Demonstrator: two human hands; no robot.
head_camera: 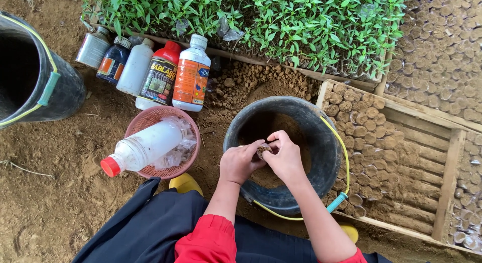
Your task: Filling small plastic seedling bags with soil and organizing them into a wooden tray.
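Both my hands meet over a black rubber bucket that holds brown soil. My left hand and my right hand together grip a small soil-filled seedling pouch, fingers pinching its top. The bucket has a yellow handle with a teal grip. To its right a wooden crate holds rows of filled soil pouches along its left side.
A pink basket with a lying white bottle with a red cap and plastic pouches sits at left. Several upright bottles stand behind it. Green seedlings fill the back. Another black bucket is far left.
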